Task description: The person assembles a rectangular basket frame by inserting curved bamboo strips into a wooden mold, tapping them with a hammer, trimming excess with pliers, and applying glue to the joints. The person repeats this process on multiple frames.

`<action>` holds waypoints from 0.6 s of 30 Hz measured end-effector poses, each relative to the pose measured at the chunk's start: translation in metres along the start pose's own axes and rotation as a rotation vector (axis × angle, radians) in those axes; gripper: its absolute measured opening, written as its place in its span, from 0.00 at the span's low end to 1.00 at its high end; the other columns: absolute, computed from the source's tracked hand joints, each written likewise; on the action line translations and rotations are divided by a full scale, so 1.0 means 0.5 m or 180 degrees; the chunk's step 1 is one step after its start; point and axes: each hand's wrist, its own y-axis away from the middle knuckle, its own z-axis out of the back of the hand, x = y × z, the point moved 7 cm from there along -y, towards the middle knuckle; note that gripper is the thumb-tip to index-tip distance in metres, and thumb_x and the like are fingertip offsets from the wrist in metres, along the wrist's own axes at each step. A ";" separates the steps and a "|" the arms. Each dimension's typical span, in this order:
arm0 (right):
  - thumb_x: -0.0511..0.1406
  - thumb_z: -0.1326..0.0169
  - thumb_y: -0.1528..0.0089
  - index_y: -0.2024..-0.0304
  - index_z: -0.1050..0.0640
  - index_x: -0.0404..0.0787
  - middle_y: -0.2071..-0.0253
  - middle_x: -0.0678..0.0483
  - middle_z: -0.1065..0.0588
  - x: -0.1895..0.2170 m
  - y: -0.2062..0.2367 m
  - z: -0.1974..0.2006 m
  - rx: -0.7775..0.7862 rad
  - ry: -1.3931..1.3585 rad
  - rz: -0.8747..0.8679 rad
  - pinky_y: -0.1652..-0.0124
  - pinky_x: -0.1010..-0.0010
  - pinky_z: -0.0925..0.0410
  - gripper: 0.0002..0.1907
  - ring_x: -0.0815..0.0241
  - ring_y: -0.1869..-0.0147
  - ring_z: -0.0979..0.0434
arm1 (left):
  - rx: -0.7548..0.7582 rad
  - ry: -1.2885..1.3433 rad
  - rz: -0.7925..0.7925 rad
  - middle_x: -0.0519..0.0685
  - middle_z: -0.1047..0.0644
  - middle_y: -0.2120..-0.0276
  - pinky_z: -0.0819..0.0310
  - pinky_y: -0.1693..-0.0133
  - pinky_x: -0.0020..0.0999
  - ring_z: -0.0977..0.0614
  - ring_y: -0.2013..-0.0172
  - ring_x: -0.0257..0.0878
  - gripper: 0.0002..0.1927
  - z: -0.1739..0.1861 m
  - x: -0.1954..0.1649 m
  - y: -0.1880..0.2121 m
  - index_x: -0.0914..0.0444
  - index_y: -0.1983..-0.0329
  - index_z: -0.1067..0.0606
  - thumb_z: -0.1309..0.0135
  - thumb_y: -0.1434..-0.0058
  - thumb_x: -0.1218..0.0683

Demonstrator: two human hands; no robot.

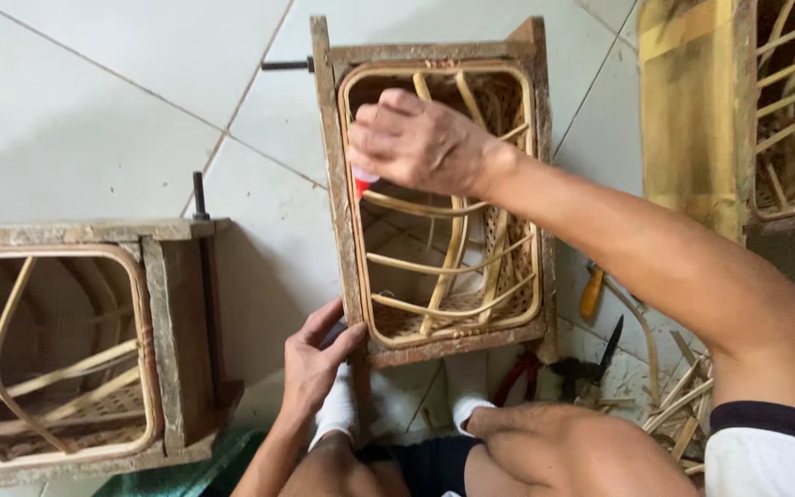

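Note:
A wooden box mould (pixel 335 184) stands on the tiled floor between my feet, with a half-woven rattan basket (pixel 471 285) inside it. My right hand (pixel 420 143) reaches over its upper left part and pinches a small tube with a red tip (pixel 362 184) against the rattan rim. The lower left corner of the mould is held by my left hand (pixel 316 359), fingers wrapped on the wood. White socks (pixel 340 405) cover my feet at the mould's near edge.
A second wooden mould with a rattan basket (pixel 75 350) stands at the left. A third one (pixel 738 110) is at the upper right. Pliers with red handles (pixel 517 373), a yellow-handled tool (pixel 593 293) and rattan offcuts (pixel 683 396) lie at the right.

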 end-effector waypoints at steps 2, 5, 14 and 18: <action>0.35 0.40 0.32 0.52 0.22 0.45 0.51 0.59 0.26 -0.035 -0.001 0.005 -0.0062 0.0097 -0.0086 0.36 0.72 0.37 0.07 0.64 0.43 0.28 | -0.0011 -0.0160 0.0017 0.50 0.21 0.42 0.24 0.43 0.35 0.19 0.45 0.39 0.29 0.001 -0.004 0.000 0.67 0.39 0.24 0.35 0.46 0.57; 0.37 0.40 0.33 0.54 0.23 0.42 0.51 0.57 0.26 -0.061 -0.003 0.014 -0.0133 -0.0265 -0.0113 0.36 0.69 0.36 0.08 0.62 0.43 0.27 | 0.0027 -0.0062 -0.0130 0.52 0.22 0.42 0.26 0.42 0.36 0.20 0.44 0.41 0.29 0.000 -0.016 -0.002 0.69 0.39 0.24 0.35 0.45 0.57; 0.34 0.40 0.38 0.55 0.24 0.43 0.55 0.59 0.28 -0.060 -0.032 -0.002 -0.0081 -0.0279 0.0011 0.37 0.69 0.35 0.09 0.61 0.42 0.27 | 0.0033 -0.0261 0.0090 0.51 0.24 0.40 0.24 0.42 0.36 0.19 0.44 0.41 0.30 0.007 -0.017 -0.008 0.68 0.40 0.24 0.34 0.47 0.56; 0.33 0.41 0.38 0.56 0.23 0.41 0.58 0.60 0.30 -0.068 -0.040 -0.007 0.0005 -0.0201 0.0114 0.38 0.70 0.35 0.08 0.62 0.45 0.28 | 0.0056 -0.0142 0.0068 0.52 0.24 0.40 0.24 0.42 0.37 0.19 0.44 0.41 0.31 0.008 -0.019 -0.011 0.68 0.40 0.24 0.33 0.48 0.56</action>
